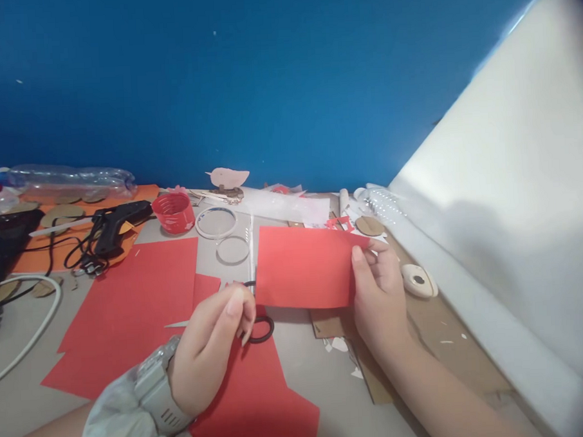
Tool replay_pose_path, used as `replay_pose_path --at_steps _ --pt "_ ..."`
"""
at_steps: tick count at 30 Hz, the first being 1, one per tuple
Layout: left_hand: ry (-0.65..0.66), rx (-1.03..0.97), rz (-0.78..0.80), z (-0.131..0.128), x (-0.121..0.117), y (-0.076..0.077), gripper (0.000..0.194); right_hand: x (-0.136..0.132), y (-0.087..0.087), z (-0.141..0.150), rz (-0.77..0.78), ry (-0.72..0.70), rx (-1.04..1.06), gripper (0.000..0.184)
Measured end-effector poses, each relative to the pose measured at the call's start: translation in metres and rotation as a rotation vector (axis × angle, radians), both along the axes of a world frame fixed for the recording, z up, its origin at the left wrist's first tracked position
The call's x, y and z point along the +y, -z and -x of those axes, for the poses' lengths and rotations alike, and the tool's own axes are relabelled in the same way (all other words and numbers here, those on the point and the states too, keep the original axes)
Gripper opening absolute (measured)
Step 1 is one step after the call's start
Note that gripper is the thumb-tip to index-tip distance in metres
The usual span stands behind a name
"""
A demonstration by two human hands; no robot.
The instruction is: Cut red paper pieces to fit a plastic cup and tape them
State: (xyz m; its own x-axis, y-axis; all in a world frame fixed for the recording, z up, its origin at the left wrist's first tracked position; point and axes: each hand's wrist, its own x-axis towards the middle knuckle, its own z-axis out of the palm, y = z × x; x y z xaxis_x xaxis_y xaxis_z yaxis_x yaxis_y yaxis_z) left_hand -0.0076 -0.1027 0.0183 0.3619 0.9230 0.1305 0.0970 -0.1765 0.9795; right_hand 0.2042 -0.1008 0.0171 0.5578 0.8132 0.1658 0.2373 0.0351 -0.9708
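My right hand [379, 292] grips the right edge of a red paper sheet [303, 266], thumb on the near face and fingers behind. The sheet is held up above the table, tilted toward me. My left hand [214, 341] is closed just left of the sheet, apart from it, thumb pressed against curled fingers. Whatever it may hold is hidden. Behind and under this hand are scissors with dark handles [262, 330]; a blade tip shows on the left, the middle is covered. More red paper sheets [144, 283] lie on the table below.
A black glue gun [120, 226] with cable lies on orange paper at left, near a clear plastic bottle [72, 180]. A red cup-like ring [174, 212], a white ring [216, 222] and a pink paper bird [229, 177] stand farther back. Brown cardboard [452, 347] lies at right.
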Motion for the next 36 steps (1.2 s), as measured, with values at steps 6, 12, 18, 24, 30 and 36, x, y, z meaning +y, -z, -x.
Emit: replay_pose_path --at_steps 6,12,18,24,30,36 --pt "0.218 -0.099 0.092 -0.002 -0.005 0.000 0.040 -0.012 -0.003 0.009 -0.240 -0.098 -0.334 0.019" --pt "0.331 -0.146 0.067 -0.001 -0.003 -0.001 0.056 -0.019 -0.001 0.000 -0.481 -0.576 -0.588 0.042" --pt "0.207 -0.066 0.349 -0.002 0.001 -0.004 0.049 -0.021 -0.002 -0.003 -0.485 -0.654 -0.713 0.044" --pt "-0.017 0.075 0.405 -0.005 0.000 -0.007 0.049 -0.014 0.001 0.006 -0.360 -0.364 -0.572 0.049" --pt "-0.101 0.092 0.349 -0.003 -0.001 -0.007 0.044 -0.020 0.002 0.009 -0.019 -0.801 -0.160 0.045" --pt "0.073 0.336 -0.005 -0.004 -0.008 -0.005 0.043 -0.034 -0.012 0.027 0.054 -0.885 -0.193 0.015"
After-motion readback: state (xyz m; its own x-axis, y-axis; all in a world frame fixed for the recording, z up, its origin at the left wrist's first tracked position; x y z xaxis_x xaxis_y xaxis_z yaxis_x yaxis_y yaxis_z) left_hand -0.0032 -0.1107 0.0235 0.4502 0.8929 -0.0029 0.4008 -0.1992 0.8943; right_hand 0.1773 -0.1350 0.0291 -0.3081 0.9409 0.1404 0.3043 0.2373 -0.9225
